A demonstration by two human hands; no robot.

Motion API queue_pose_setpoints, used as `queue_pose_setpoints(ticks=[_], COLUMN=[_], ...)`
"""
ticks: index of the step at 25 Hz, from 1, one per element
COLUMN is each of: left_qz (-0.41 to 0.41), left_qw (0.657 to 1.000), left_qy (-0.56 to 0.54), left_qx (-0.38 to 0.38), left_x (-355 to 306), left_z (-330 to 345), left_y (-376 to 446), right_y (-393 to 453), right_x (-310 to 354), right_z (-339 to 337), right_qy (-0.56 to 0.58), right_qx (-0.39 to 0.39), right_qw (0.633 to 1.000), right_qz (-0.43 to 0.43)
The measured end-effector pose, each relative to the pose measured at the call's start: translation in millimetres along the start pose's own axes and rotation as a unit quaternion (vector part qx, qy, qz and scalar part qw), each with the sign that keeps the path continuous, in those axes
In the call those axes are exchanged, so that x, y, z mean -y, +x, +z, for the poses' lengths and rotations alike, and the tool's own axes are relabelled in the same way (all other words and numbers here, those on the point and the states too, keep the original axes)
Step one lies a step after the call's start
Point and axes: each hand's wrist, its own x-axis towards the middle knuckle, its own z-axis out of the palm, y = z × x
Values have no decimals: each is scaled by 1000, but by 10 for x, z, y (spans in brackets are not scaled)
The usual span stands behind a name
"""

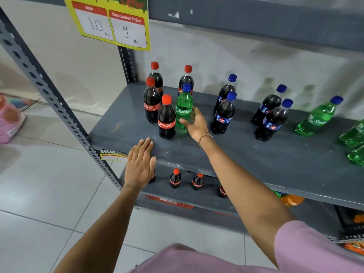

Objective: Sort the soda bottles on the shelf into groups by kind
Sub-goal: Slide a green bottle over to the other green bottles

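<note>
— Which bottle is next, do you reckon?

— The green bottle [183,110] standing in among the cola bottles [166,118] at the left end of the shelf [256,154]. It's the odd one there: blue cap, green body, red caps all round it.

— And which hand has it?

— The right hand [195,123]. Its fingers are wrapped round the lower half of the green bottle, the thumb across the front below the label and the rest curling behind. I'd call it a closed grip, though the far fingers are hidden by the bottle, so I can't swear how tight it is.

— The other one?

— The left hand [140,162] lies flat at the front edge of the shelf, fingers together and straight, holding nothing. It's nearer the cola than the green one.

— Is the bottle upright?

— Yes, standing on its base, long axis straight up, cap towards the wall. It's touching or very nearly touching the front cola bottle on its left.

— So where does it go?

— My guess is right. The other green bottles [319,117] sit at the far right end, well apart, with the dark blue-capped bottles [224,115] between. It would need lifting clear and carrying over or in front of those.
</note>
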Motion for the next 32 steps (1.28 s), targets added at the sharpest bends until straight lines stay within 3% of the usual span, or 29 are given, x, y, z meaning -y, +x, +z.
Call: queue_pose_setpoints(ticks=[8, 13, 21, 26, 32], left_qz=[-6, 30, 118, 59, 41], left_qw=[999, 999, 991, 996, 998], left_qy=[-41, -23, -28, 1, 11], left_qx=[-23, 11, 55, 65, 46], left_x=[-324, -1075, -2537, -2796, -2848], left_z=[48, 215, 572, 725, 766], left_y=[-106, -188, -366, -341, -346], right_y=[-572, -1016, -1338, -1246, -991], right_x=[-214, -463, -988, -1242, -1254], right_z=[-428, -1139, -2678, -3383, -3655], right_qy=[37, 31, -40, -49, -38], right_qx=[8, 25, -72, -132, -125], right_qw=[999, 999, 996, 989, 990], right_qz=[-17, 18, 26, 52, 54])
